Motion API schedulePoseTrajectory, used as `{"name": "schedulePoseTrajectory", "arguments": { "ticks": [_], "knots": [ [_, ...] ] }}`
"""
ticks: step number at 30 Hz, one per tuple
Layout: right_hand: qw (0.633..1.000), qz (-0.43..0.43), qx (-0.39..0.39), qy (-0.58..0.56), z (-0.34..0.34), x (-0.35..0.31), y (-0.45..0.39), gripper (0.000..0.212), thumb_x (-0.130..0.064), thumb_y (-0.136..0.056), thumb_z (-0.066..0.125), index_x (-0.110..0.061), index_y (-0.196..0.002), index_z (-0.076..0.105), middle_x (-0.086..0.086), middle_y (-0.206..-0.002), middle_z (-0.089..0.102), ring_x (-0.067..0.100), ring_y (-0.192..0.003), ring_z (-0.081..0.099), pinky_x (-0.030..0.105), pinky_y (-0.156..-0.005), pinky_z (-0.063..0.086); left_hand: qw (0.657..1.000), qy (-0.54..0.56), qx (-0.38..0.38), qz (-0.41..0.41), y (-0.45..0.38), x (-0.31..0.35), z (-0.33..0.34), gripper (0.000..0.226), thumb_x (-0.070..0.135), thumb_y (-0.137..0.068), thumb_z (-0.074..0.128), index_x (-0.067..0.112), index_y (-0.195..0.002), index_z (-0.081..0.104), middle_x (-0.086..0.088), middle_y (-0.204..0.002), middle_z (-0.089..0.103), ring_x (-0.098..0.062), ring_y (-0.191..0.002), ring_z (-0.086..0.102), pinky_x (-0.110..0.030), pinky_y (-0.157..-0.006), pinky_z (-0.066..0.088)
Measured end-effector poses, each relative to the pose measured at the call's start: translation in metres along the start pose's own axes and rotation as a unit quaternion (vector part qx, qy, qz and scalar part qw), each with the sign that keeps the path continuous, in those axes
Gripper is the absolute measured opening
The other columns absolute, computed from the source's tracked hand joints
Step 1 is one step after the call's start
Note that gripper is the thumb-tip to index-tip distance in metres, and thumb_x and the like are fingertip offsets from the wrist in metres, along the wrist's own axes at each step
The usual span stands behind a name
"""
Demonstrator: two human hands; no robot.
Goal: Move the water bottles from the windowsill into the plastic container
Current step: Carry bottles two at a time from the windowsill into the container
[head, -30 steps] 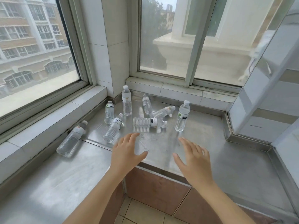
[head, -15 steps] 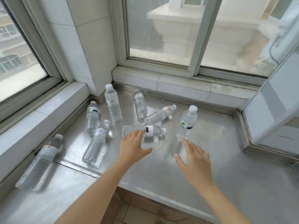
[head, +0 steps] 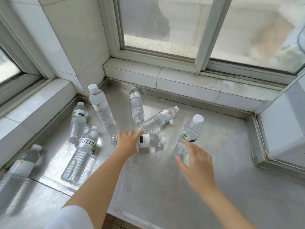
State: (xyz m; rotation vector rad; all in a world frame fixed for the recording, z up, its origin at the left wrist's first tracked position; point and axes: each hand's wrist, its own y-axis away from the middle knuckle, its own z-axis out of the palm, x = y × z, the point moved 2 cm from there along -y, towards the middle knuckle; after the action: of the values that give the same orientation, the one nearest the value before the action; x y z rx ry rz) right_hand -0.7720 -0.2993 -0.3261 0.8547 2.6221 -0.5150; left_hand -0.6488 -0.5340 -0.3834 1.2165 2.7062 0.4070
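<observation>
Several clear water bottles with white caps are scattered on the metal windowsill (head: pixel 222 146). One lying bottle (head: pixel 151 142) rests under my left hand (head: pixel 127 141), whose fingers spread over its middle without closing round it. An upright bottle (head: pixel 191 131) stands at the right; my right hand (head: pixel 196 161) is open just in front of its base, fingertips close to it. Other bottles: a tall upright one (head: pixel 100 107), an upright one behind (head: pixel 137 104), a tilted lying one (head: pixel 159 119), and three at the left (head: pixel 78 123) (head: pixel 81 154) (head: pixel 18 171). No plastic container is in view.
White tiled ledges (head: pixel 189 85) and window frames border the sill at the back and left. A white pillar (head: pixel 72 38) fills the corner. A raised white block (head: pixel 283 126) stands at the right. The sill's front edge drops to a tiled floor (head: pixel 115 223).
Both hands have reached forward. My left hand has come down onto the lying bottle and my right hand has closed in on the upright bottle at the right. The view has moved nearer.
</observation>
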Motion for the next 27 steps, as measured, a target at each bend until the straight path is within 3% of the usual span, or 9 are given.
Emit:
{"name": "schedulePoseTrajectory", "arguments": {
  "ticks": [3,6,10,14,18,24,27],
  "knots": [
    [0.997,0.023,0.05,-0.062,-0.002,0.008,-0.006,0.051,-0.035,-0.081,0.062,-0.023,-0.128,0.047,-0.014,-0.117,0.057,0.012,-0.107,0.054,0.034,-0.09,0.041,1.0,-0.006,-0.001,0.011,-0.006,-0.004,0.0,0.075,0.029,-0.084,0.073,0.036,-0.146,0.031,-0.004,-0.137,0.051,-0.03,-0.129,0.047,-0.057,-0.111,0.029],
    [0.972,0.118,0.086,-0.184,0.004,0.024,-0.011,0.066,-0.02,-0.075,0.075,-0.026,-0.13,0.039,-0.023,-0.12,0.041,0.009,-0.113,0.048,0.03,-0.086,0.042,1.0,0.022,0.013,0.018,-0.004,-0.008,-0.002,0.072,0.033,-0.083,0.069,0.038,-0.145,0.034,-0.003,-0.128,0.057,-0.028,-0.118,0.053,-0.043,-0.096,0.047],
    [0.923,0.202,0.023,-0.325,0.025,0.046,-0.023,0.079,-0.017,-0.075,0.077,-0.032,-0.137,0.031,-0.013,-0.135,0.044,0.008,-0.119,0.047,0.026,-0.09,0.036,0.988,0.145,0.057,-0.016,0.016,-0.003,-0.012,0.08,0.05,-0.073,0.074,0.041,-0.144,0.039,0.006,-0.124,0.062,-0.021,-0.11,0.061,-0.034,-0.08,0.052],
    [0.904,0.199,-0.016,-0.378,0.038,0.055,-0.039,0.072,-0.011,-0.073,0.078,-0.034,-0.129,0.038,-0.011,-0.129,0.051,0.007,-0.116,0.05,0.023,-0.088,0.038,0.93,0.35,0.091,-0.072,0.038,0.009,-0.027,0.081,0.048,-0.061,0.086,0.044,-0.133,0.049,0.019,-0.107,0.063,-0.009,-0.097,0.06,-0.027,-0.072,0.04],
    [0.901,0.192,-0.032,-0.387,0.042,0.059,-0.057,0.064,-0.01,-0.068,0.083,-0.03,-0.118,0.047,-0.016,-0.111,0.062,0.001,-0.105,0.057,0.017,-0.085,0.042,0.852,0.504,0.095,-0.106,0.042,0.019,-0.033,0.086,0.052,-0.047,0.091,0.051,-0.123,0.051,0.012,-0.102,0.067,-0.011,-0.098,0.065,-0.038,-0.091,0.051],
    [0.894,0.196,-0.012,-0.403,0.035,0.061,-0.066,0.065,-0.008,-0.06,0.087,-0.03,-0.111,0.055,-0.011,-0.107,0.067,0.005,-0.1,0.062,0.031,-0.089,0.048,0.769,0.62,0.098,-0.12,0.052,0.031,-0.048,0.088,0.048,-0.041,0.092,0.05,-0.121,0.054,0.003,-0.109,0.07,-0.014,-0.097,0.07,-0.04,-0.092,0.055],
    [0.893,0.201,-0.007,-0.402,0.019,0.057,-0.062,0.071,-0.011,-0.057,0.089,-0.033,-0.113,0.053,-0.01,-0.105,0.067,0.0,-0.094,0.064,0.026,-0.081,0.05,0.738,0.655,0.101,-0.124,0.062,0.038,-0.059,0.088,0.046,-0.041,0.092,0.047,-0.122,0.055,0.002,-0.108,0.072,-0.014,-0.094,0.072,-0.038,-0.09,0.056]
  ]
}}
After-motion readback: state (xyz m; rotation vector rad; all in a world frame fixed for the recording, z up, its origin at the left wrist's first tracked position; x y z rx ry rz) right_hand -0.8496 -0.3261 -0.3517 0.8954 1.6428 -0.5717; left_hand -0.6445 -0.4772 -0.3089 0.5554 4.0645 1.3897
